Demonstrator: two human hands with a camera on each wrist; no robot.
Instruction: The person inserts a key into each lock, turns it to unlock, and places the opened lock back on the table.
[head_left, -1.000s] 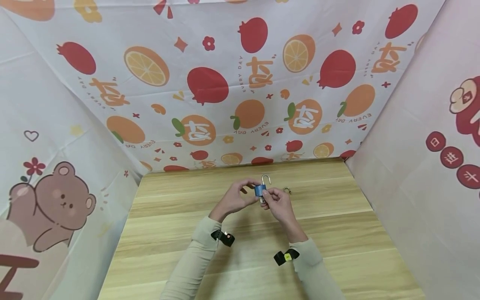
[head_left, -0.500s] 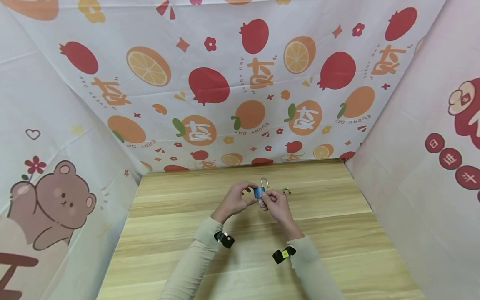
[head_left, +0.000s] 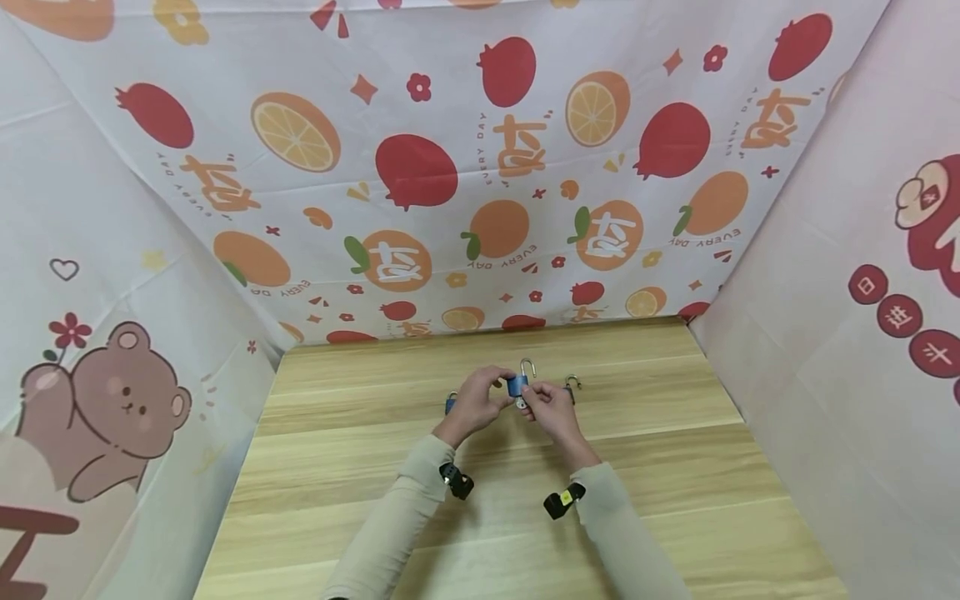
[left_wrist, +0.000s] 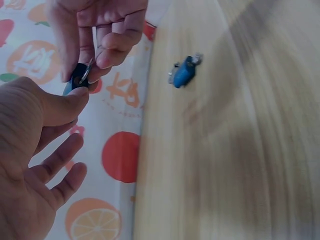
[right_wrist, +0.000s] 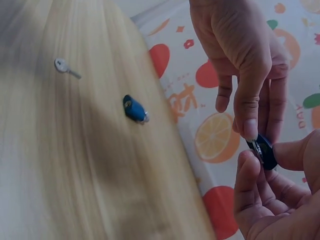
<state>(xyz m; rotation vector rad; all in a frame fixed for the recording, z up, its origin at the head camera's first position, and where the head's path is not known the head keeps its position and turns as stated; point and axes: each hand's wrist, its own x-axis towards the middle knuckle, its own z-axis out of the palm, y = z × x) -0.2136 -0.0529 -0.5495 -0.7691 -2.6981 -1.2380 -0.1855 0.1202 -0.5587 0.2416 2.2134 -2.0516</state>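
Observation:
In the head view, a small blue padlock (head_left: 517, 385) with its shackle raised is held between both hands. My left hand (head_left: 476, 404) grips the lock body from the left between thumb and fingers. From the right, my right hand (head_left: 553, 410) pinches at the bottom of the lock, where a silver key (head_left: 521, 402) shows. The left wrist view has the lock's dark underside (left_wrist: 80, 76) between the fingertips of both hands. Close up in the right wrist view, the silver key (right_wrist: 257, 150) lies along the lock's end, with fingertips around it.
A second blue padlock (head_left: 451, 402) shows behind the left hand. Another padlock with an open shackle (head_left: 573, 382) is partly hidden behind the right hand. On the wooden table (head_left: 360, 500) lies a loose key (right_wrist: 61, 65). Printed cloth walls (head_left: 450, 275) stand around the table.
Both hands and the padlock have shifted slightly down toward the person. The padlock behind the left hand has come into sight, and more of the one at the right shows.

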